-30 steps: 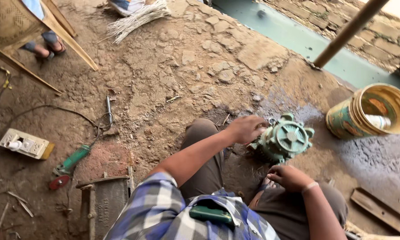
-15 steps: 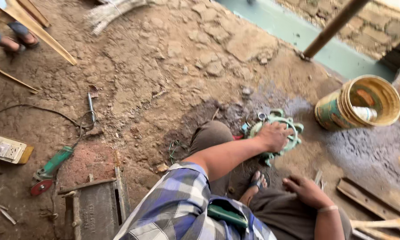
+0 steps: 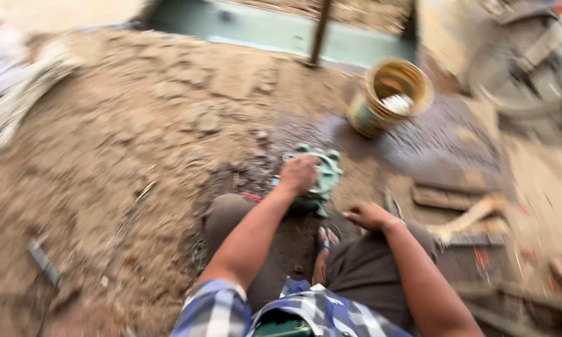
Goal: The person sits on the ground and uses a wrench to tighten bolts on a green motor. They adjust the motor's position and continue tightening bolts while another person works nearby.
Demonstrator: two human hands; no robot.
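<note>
The view is blurred by motion. A round green metal housing (image 3: 326,176) with lugs on its rim sits on the dark, wet ground in front of my knees. My left hand (image 3: 299,175) lies over its near-left side and grips it. To the right of the housing, my right hand (image 3: 368,216) rests low by my right knee with its fingers curled in; nothing shows in it. My sandalled foot (image 3: 325,241) lies between the two arms.
A worn yellow bucket (image 3: 390,97) with something white inside stands beyond the housing, at the right. A dark pole (image 3: 320,31) rises behind it. Wooden pieces (image 3: 459,206) lie on the ground to the right. Bare dirt and stones spread to the left.
The view has swung right and blurred. My left hand stays on the green housing. My right hand has moved closer to the housing, beside my knee.
</note>
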